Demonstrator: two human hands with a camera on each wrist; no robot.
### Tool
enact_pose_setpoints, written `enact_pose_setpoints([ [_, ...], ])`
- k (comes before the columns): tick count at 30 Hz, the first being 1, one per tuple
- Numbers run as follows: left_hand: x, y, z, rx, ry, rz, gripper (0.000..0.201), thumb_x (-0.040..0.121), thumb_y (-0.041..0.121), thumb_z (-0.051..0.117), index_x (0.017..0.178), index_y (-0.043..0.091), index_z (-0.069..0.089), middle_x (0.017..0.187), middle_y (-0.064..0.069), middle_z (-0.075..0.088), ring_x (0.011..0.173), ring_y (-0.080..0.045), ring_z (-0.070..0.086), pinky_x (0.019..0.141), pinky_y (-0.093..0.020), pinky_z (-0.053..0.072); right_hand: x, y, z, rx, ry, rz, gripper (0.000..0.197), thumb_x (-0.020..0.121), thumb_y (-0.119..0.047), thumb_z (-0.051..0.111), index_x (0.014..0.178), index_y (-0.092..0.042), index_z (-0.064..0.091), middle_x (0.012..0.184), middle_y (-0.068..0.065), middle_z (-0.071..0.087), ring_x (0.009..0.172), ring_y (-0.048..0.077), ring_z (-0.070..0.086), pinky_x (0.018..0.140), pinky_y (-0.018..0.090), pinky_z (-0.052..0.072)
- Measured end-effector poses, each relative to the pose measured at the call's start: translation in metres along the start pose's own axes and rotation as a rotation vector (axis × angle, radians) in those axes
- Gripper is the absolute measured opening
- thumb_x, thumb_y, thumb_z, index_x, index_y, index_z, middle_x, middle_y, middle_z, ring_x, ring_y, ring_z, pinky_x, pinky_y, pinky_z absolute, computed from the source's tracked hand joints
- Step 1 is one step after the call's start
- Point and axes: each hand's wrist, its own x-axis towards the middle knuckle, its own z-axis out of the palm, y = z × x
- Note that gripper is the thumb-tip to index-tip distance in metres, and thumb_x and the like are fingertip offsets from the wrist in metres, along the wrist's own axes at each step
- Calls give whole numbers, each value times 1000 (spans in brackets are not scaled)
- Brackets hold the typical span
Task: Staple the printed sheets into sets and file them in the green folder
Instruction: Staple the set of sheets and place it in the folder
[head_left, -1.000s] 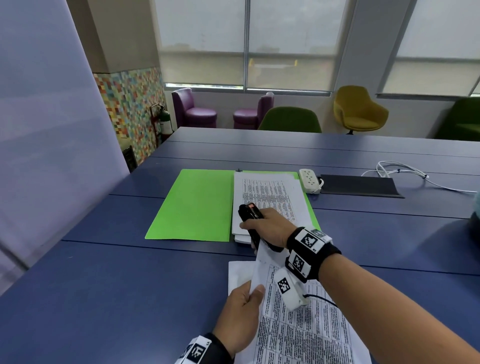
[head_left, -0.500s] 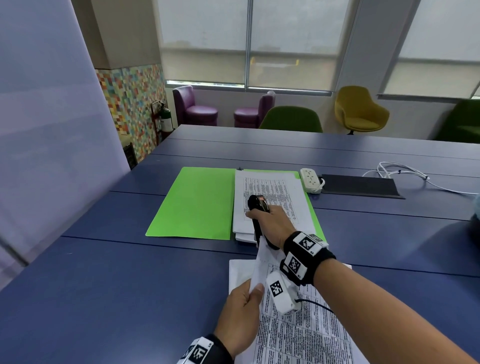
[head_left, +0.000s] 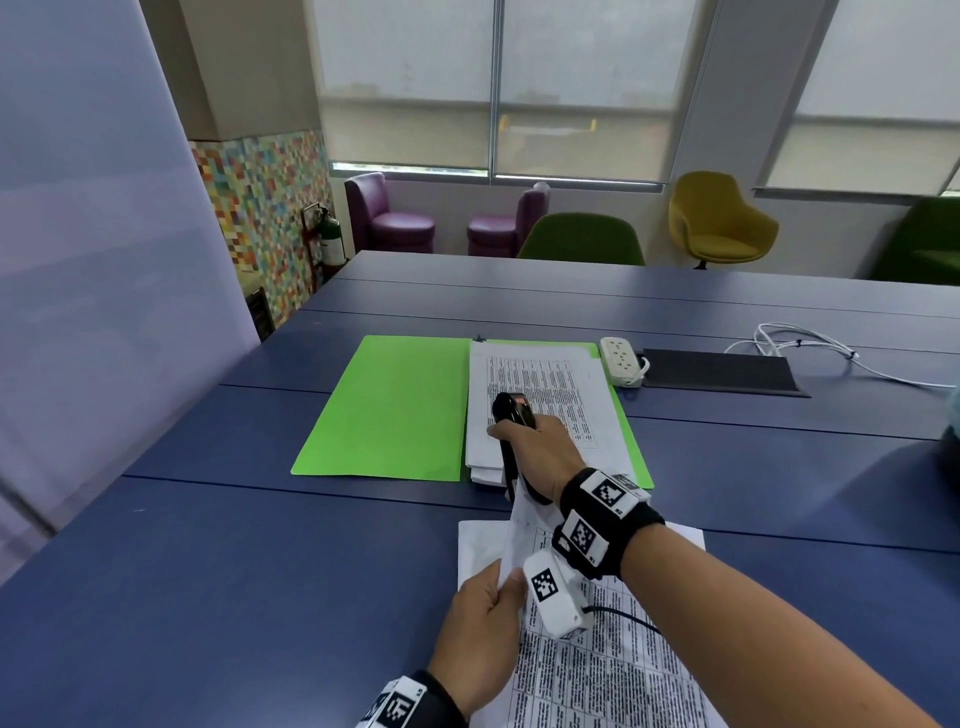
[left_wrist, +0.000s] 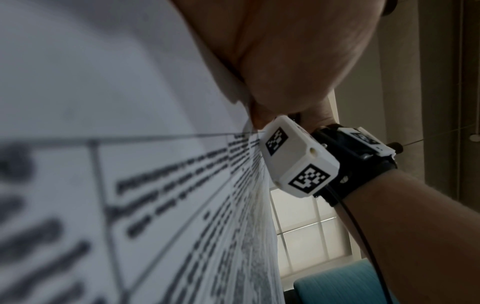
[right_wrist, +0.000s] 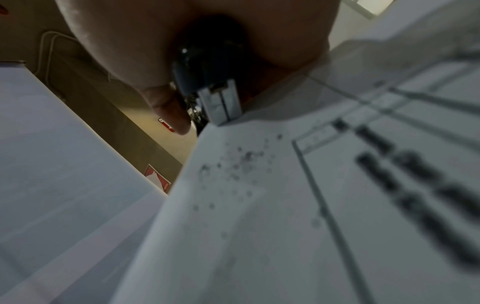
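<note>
A green folder (head_left: 395, 410) lies open on the blue table (head_left: 208, 571), with a stack of printed sheets (head_left: 550, 379) on its right half. My right hand (head_left: 540, 447) grips a black stapler (head_left: 511, 415) whose mouth sits over the top corner of a lifted set of printed sheets (head_left: 524, 540). In the right wrist view the stapler's metal mouth (right_wrist: 221, 102) meets the sheet corner (right_wrist: 233, 164). My left hand (head_left: 488, 639) pinches the left edge of that set, lifting it off more printed sheets (head_left: 597, 680) on the table; the left wrist view shows the printed sheets (left_wrist: 155, 185) close up.
A white power strip (head_left: 621, 361) and a dark mat (head_left: 722, 371) lie right of the folder, with a white cable (head_left: 810, 348) beyond. Purple, green and yellow chairs stand past the table's far edge. A grey partition (head_left: 104, 260) rises at the left.
My right hand and the stapler have shifted slightly right and nearer along the lifted sheets' corner. The left hand keeps its hold on the sheets.
</note>
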Motion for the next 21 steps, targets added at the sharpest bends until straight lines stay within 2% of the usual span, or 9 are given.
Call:
enact_pose_setpoints([
  [10, -1, 2, 0, -19, 13, 15, 34, 105, 29, 38, 102, 35, 71, 102, 16, 74, 102, -5, 66, 99, -36, 50, 1, 1, 0, -10, 1, -7, 31, 66, -38, 69, 74, -10, 58, 64, 11, 50, 59, 26, 52, 62, 43, 46],
  [14, 1, 1, 0, -32, 4, 26, 32, 105, 31, 38, 106, 35, 70, 105, 14, 74, 105, -6, 66, 100, -39, 50, -2, 0, -1, 1, 23, -20, 25, 77, -28, 69, 70, -10, 54, 58, 8, 45, 53, 24, 48, 57, 38, 43],
  [16, 1, -1, 1, -43, -2, 20, 32, 104, 36, 38, 106, 33, 70, 102, 8, 75, 102, -10, 68, 96, -43, 52, -2, 1, 0, 9, 44, -42, 27, 83, -21, 67, 64, -12, 49, 53, 2, 40, 50, 21, 42, 55, 34, 39],
  [18, 2, -3, 2, -41, -2, 16, 39, 96, 49, 38, 102, 28, 70, 95, -5, 74, 88, -16, 67, 86, -50, 52, -2, 3, 3, -17, 81, -71, 31, 84, -19, 66, 61, -15, 45, 49, -3, 36, 47, 18, 36, 53, 30, 35],
  [19, 3, -4, 2, -38, -5, 9, 43, 92, 54, 37, 100, 27, 69, 95, -10, 73, 84, -17, 64, 82, -48, 53, -3, 4, 3, -23, 86, -84, 30, 83, -20, 66, 61, -15, 46, 48, -4, 36, 48, 18, 36, 53, 30, 34],
  [20, 3, -5, 2, -39, -5, 8, 41, 92, 52, 37, 101, 28, 70, 94, -9, 73, 85, -17, 65, 82, -46, 53, -3, 4, 3, -24, 76, -92, 26, 81, -23, 66, 63, -15, 48, 49, -3, 39, 49, 18, 38, 54, 31, 36],
  [21, 3, -5, 1, -42, 0, 10, 36, 97, 46, 38, 102, 29, 70, 96, -4, 74, 90, -14, 67, 86, -44, 53, -4, 3, 3, -28, 56, -94, 22, 79, -26, 66, 67, -14, 52, 51, 1, 44, 50, 19, 43, 55, 32, 39],
])
